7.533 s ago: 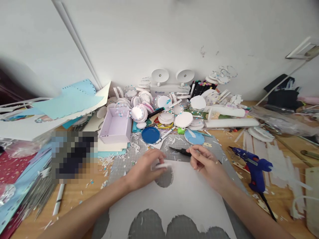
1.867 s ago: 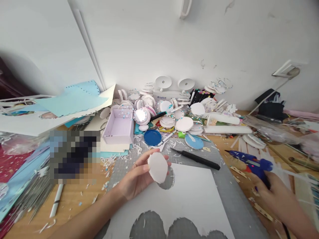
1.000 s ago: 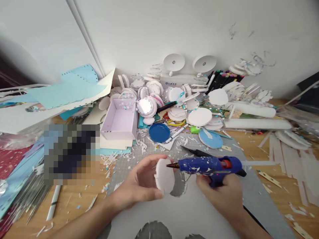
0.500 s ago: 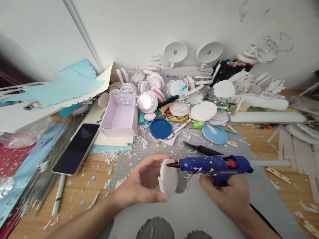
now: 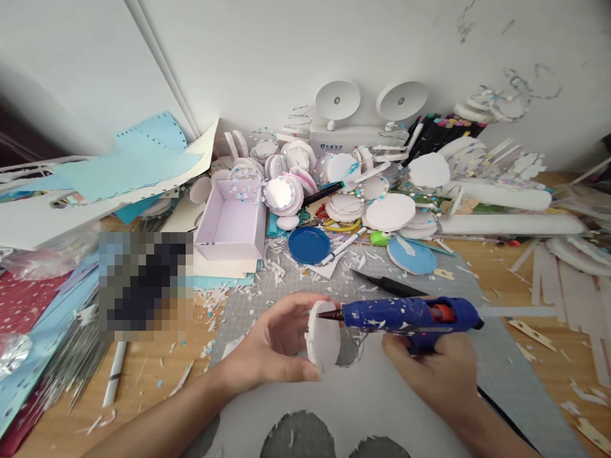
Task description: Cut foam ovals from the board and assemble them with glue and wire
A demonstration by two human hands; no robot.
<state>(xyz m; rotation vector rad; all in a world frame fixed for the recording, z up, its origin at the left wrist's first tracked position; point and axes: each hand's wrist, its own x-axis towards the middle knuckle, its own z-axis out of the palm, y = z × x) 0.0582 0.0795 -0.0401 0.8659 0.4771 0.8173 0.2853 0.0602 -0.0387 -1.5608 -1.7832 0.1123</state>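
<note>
My left hand (image 5: 281, 346) pinches a white foam disc (image 5: 325, 340) by its edges, thumb below and fingers above and behind. The disc stands upright on its side, with a rough rim. In my right hand (image 5: 436, 369) is a blue hot glue gun (image 5: 386, 316), its handle wrapped by the fingers. The gun's dark nozzle points left and its tip is at the upper face of the disc; whether it touches I cannot tell. A translucent glue stick (image 5: 518, 312) sticks out of the gun's back. Beneath both hands lies a white sheet (image 5: 382, 407) with round holes cut out.
A grey cutting mat (image 5: 529, 375) covers the middle of the wooden table. Beyond the hands are a black-handled cutter (image 5: 391, 286), a blue lid (image 5: 309, 245), a lilac box (image 5: 229, 248) and heaped white discs (image 5: 390, 212). Wire stems (image 5: 81, 356) lie left, foam strips (image 5: 573, 305) right.
Hands, disc and glue gun hold nearly the same pose. The nozzle tip sits very slightly further left on the disc. The phone at left is now pixelated.
</note>
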